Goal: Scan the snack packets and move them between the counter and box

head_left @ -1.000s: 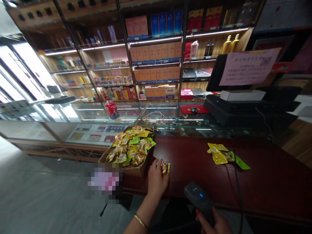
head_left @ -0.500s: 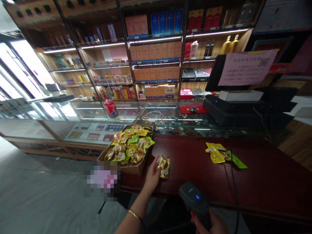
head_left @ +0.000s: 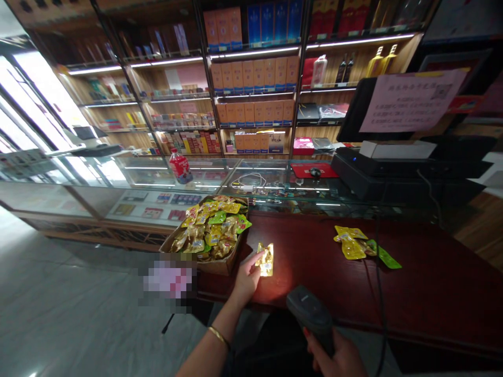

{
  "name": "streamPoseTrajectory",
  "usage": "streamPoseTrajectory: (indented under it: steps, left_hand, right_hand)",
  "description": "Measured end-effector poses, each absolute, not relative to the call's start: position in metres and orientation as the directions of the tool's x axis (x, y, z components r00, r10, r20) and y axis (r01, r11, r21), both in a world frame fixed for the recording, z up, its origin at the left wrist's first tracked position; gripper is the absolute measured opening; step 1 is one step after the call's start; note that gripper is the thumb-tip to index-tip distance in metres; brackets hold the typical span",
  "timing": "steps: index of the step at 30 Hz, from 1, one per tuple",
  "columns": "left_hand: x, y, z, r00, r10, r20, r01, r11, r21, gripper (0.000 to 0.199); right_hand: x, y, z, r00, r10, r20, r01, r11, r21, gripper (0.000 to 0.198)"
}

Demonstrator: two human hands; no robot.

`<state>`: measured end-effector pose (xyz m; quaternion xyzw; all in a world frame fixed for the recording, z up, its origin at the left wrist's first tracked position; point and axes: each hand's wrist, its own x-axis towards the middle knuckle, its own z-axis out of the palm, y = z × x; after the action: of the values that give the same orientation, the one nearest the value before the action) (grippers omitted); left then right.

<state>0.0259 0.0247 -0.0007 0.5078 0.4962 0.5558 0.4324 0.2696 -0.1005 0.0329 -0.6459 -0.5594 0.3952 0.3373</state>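
A barcode scanner (head_left: 310, 314) is gripped in my right hand (head_left: 334, 353), its head angled toward a small gold snack packet (head_left: 266, 266). The packet lies on the dark red wooden tabletop, lit by a bright patch of light. My left hand (head_left: 247, 283) holds the packet by its left side, one finger stretched across it. Close to that hand, on the left, stands a cardboard box (head_left: 222, 267) heaped with gold, yellow and green packets (head_left: 212, 225). Farther right on the table lie several yellow and green packets (head_left: 353, 245).
Behind the table runs a glass display counter (head_left: 212, 175) bearing a red bottle (head_left: 181, 166) and a white cable (head_left: 248, 180). At the right stand a monitor (head_left: 356, 110) with a paper sheet and a black base. A dark cable (head_left: 379, 293) hangs over the table's front edge.
Light now shines on the gold packet and the table around it. The scanner has shifted slightly up and left. My left finger lies farther over the packet.
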Motion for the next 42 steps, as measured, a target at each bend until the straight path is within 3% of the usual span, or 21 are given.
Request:
streamPoseTrajectory:
  steps: [8,14,24,34,42]
  left_hand:
    - [0.027,0.027,-0.002,-0.092,0.987,0.134,0.066,-0.129,0.989,0.057]
    - [0.026,0.026,0.0,-0.099,0.982,0.162,0.11,-0.151,0.982,0.051]
    - [0.026,0.025,0.001,-0.111,0.982,0.155,0.093,-0.145,0.985,0.043]
    - [0.024,0.027,-0.006,-0.106,0.984,0.14,0.065,-0.134,0.989,0.043]
    - [0.024,0.025,-0.001,-0.093,0.974,0.207,0.183,-0.188,0.965,0.042]
  right_hand:
    - [0.271,-0.098,0.039,0.052,0.99,-0.13,0.444,-0.139,-0.885,0.066]
    - [0.27,-0.096,0.042,0.048,0.989,-0.138,0.418,-0.145,-0.897,0.061]
    - [0.256,-0.078,0.024,-0.025,0.982,-0.189,0.377,-0.166,-0.911,0.051]
    - [0.252,-0.077,0.031,-0.021,0.982,-0.188,0.392,-0.165,-0.905,0.054]
    - [0.251,-0.1,0.053,0.004,0.983,-0.185,0.394,-0.171,-0.903,0.055]
